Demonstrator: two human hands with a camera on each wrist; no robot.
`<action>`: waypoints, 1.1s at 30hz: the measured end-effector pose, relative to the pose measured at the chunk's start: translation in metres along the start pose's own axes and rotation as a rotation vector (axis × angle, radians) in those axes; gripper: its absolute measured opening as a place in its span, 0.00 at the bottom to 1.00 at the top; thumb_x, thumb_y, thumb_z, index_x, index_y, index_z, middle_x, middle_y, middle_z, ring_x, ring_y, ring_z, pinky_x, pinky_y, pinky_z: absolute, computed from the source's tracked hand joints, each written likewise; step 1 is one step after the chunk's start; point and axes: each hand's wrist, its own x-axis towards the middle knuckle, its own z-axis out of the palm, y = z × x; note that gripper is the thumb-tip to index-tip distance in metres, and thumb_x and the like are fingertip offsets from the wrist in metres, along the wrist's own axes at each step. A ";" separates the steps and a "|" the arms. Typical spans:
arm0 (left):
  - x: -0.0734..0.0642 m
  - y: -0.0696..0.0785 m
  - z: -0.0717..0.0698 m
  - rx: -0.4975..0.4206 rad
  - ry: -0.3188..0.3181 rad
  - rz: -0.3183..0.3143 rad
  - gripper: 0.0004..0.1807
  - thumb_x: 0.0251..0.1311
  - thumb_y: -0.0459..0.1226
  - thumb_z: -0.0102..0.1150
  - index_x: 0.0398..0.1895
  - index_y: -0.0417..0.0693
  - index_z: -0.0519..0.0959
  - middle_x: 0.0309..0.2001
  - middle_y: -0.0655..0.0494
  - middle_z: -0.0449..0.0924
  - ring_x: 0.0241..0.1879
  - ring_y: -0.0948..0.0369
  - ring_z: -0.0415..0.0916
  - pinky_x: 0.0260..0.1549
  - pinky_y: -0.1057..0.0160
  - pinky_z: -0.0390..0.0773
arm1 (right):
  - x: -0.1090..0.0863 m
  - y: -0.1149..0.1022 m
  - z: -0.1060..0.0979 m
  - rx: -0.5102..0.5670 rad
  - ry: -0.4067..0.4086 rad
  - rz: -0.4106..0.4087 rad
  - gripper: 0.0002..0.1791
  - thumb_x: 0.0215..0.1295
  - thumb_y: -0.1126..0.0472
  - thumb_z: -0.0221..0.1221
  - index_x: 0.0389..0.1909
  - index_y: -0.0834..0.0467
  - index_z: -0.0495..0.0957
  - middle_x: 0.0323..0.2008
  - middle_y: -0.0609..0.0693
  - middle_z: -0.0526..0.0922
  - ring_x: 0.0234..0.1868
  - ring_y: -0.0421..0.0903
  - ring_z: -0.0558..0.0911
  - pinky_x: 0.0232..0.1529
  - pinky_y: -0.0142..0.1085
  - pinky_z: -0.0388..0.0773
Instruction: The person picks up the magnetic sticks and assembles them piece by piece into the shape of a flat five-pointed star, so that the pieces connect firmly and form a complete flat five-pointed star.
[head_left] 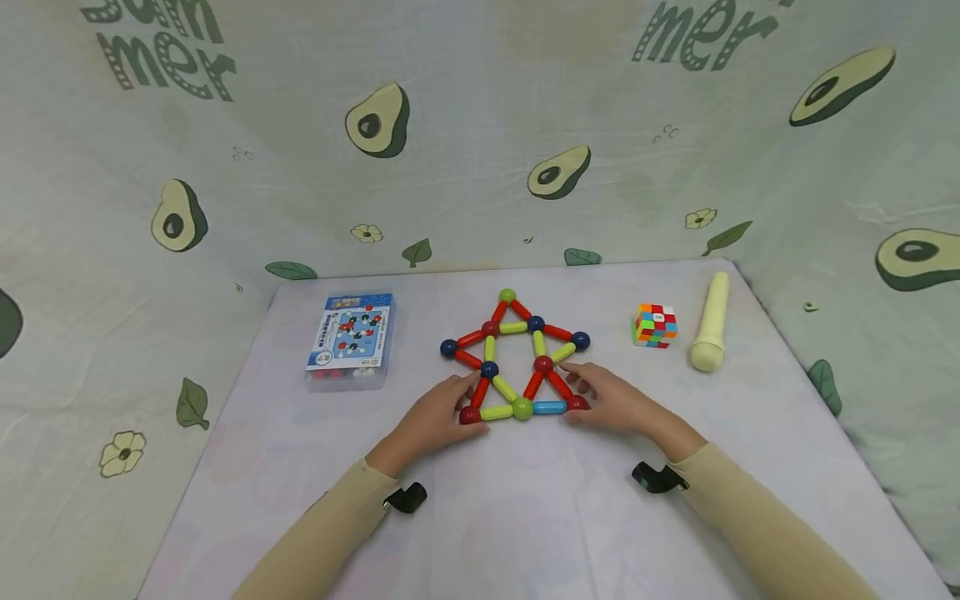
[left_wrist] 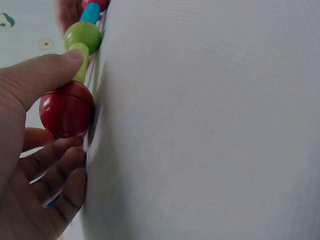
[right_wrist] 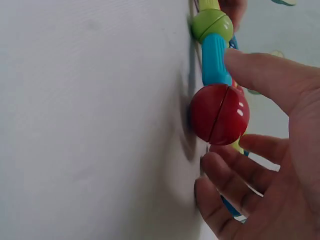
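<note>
A five-pointed star of magnetic sticks and balls lies flat on the table, its sticks red, yellow-green and one blue. At its near left corner, my left hand holds the red ball; the thumb lies on the adjoining yellow-green stick and the other fingers curl behind. My right hand holds the near right corner the same way. Its thumb presses the blue stick beside another red ball, with the forefinger at the ball's far side. Between both corners sits a green ball.
Left of the star lies a clear plastic box with a printed molecule card. To the right are a colourful puzzle cube and a pale yellow club-shaped stick. An avocado-print cloth hangs behind the table.
</note>
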 end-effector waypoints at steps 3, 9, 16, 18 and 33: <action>-0.002 -0.002 0.002 0.002 -0.006 0.005 0.49 0.56 0.60 0.70 0.78 0.54 0.63 0.55 0.55 0.76 0.53 0.59 0.72 0.52 0.56 0.80 | -0.003 0.003 0.002 -0.014 -0.021 -0.016 0.44 0.60 0.49 0.73 0.74 0.55 0.65 0.53 0.49 0.77 0.53 0.48 0.74 0.50 0.43 0.78; -0.005 -0.007 0.001 0.002 0.003 0.029 0.46 0.59 0.57 0.70 0.77 0.52 0.64 0.59 0.53 0.76 0.52 0.59 0.72 0.54 0.56 0.79 | -0.002 0.002 0.006 -0.018 -0.026 -0.043 0.39 0.62 0.51 0.71 0.73 0.53 0.69 0.49 0.47 0.77 0.52 0.47 0.74 0.49 0.42 0.78; -0.007 -0.008 -0.002 -0.003 0.014 0.042 0.43 0.60 0.54 0.70 0.76 0.52 0.67 0.54 0.55 0.76 0.46 0.61 0.71 0.46 0.62 0.79 | 0.001 0.001 0.006 -0.010 -0.030 -0.051 0.39 0.62 0.52 0.71 0.73 0.51 0.68 0.48 0.46 0.76 0.50 0.46 0.74 0.46 0.40 0.78; -0.007 -0.008 -0.003 -0.003 0.018 0.046 0.43 0.60 0.54 0.70 0.76 0.52 0.67 0.52 0.56 0.76 0.44 0.62 0.70 0.43 0.63 0.78 | 0.002 0.001 0.006 -0.011 -0.031 -0.048 0.39 0.62 0.52 0.72 0.73 0.51 0.68 0.48 0.46 0.76 0.50 0.46 0.74 0.45 0.39 0.78; -0.009 -0.013 -0.005 -0.092 -0.020 0.009 0.42 0.59 0.53 0.71 0.75 0.53 0.69 0.47 0.60 0.75 0.46 0.61 0.72 0.47 0.61 0.79 | 0.000 0.007 0.006 0.010 -0.038 -0.039 0.39 0.62 0.52 0.72 0.73 0.50 0.69 0.50 0.47 0.77 0.51 0.47 0.74 0.46 0.40 0.77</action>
